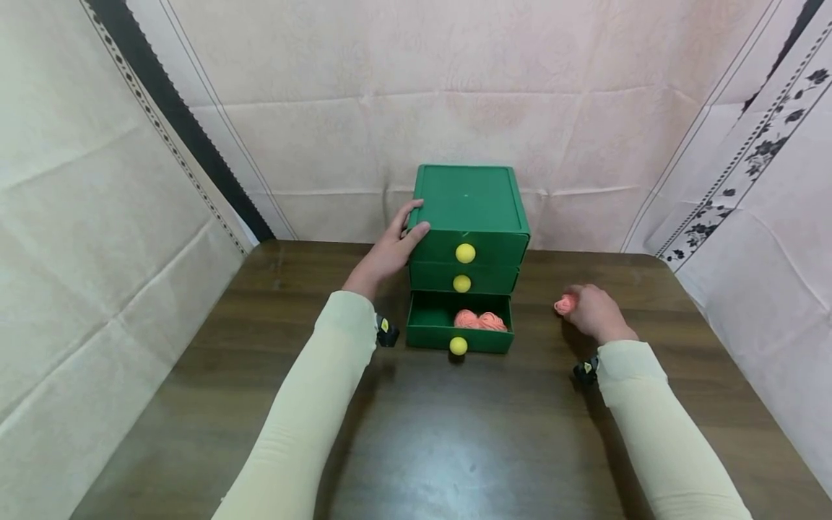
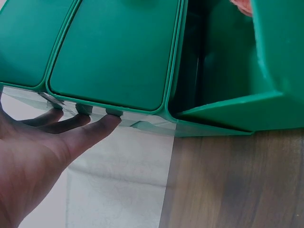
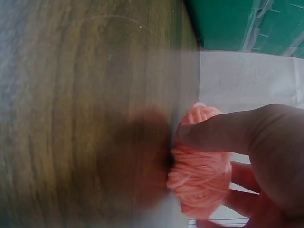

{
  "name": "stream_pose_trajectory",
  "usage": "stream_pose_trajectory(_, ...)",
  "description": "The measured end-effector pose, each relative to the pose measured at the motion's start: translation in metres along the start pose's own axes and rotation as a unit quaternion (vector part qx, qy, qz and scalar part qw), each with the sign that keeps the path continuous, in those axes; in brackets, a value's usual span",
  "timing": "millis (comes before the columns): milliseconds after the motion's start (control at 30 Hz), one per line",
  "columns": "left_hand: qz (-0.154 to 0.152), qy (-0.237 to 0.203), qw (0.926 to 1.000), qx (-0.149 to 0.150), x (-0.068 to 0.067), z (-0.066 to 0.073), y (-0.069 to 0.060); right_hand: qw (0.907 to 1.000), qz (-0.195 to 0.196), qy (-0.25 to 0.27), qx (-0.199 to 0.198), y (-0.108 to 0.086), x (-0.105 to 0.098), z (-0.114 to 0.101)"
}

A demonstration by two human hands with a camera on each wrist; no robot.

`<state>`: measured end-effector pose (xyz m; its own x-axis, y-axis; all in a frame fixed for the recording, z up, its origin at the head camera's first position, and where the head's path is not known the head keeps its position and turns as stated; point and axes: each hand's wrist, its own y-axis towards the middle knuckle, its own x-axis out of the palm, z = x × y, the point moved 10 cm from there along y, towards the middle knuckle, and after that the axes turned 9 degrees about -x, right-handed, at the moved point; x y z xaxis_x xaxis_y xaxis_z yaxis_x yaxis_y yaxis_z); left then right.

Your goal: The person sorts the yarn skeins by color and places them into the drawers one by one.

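A green chest of drawers (image 1: 469, 198) with round yellow knobs stands at the back of the table. Its bottom drawer (image 1: 425, 336) is pulled out, and two balls of coral yarn (image 1: 481, 320) lie inside. My left hand (image 1: 388, 249) rests against the chest's upper left side; in the left wrist view its fingers (image 2: 97, 130) touch that side wall, extended. To the right of the chest, my right hand (image 1: 596, 312) pinches another coral yarn ball (image 3: 202, 166) between thumb and fingers, close to the tabletop.
The brown wooden table (image 1: 416, 433) spreads in front of the chest. Pale cloth (image 1: 455, 94) hangs behind and along both sides. The upper two drawers (image 1: 429, 277) are closed.
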<state>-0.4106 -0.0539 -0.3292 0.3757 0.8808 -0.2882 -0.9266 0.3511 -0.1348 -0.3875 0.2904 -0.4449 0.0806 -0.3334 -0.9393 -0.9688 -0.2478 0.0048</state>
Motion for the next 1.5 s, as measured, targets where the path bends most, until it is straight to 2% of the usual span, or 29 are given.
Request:
stream_pose_trajectory(267,0.011,0.004,0.9999,0.000,-0.002,-0.002,0.003,0.9998,0.015,-0.007,-0.011,-0.003,0.000,-0.002)
stream_pose_trajectory(500,0.020,-0.011,0.9997,0.011,-0.005,-0.020,0.020,0.9998,0.015,-0.005,-0.012,-0.006,0.002,-0.001)
stream_pose_trajectory(567,0.024,-0.008,0.9995,0.018,-0.006,-0.019,0.023,0.9997,0.019,-0.002,-0.013,-0.007,0.000,-0.001)
stream_pose_trajectory(700,0.023,-0.009,0.9996,0.016,-0.006,-0.015,0.021,0.9997,0.021,0.010,-0.006,-0.009,-0.001,-0.003)
stream_pose_trajectory(933,0.005,-0.006,0.9999,-0.006,-0.001,-0.002,0.001,0.9995,0.022,0.022,0.006,-0.015,0.002,-0.009)
stream_pose_trajectory(1033,0.005,-0.005,1.0000,-0.005,0.000,-0.002,0.000,0.9994,0.024,0.025,0.003,-0.017,0.001,-0.013)
stream_pose_trajectory(1133,0.006,-0.010,0.9999,-0.004,-0.001,-0.005,0.003,0.9994,0.025,0.025,-0.002,-0.019,0.000,-0.019)
stream_pose_trajectory(1333,0.024,-0.011,0.9997,0.002,-0.005,-0.020,0.019,0.9993,0.025,0.026,-0.011,-0.021,-0.002,-0.027)
stream_pose_trajectory(1500,0.033,-0.004,0.9994,0.011,-0.007,-0.023,0.021,0.9991,0.025,0.032,-0.012,-0.023,-0.001,-0.032)
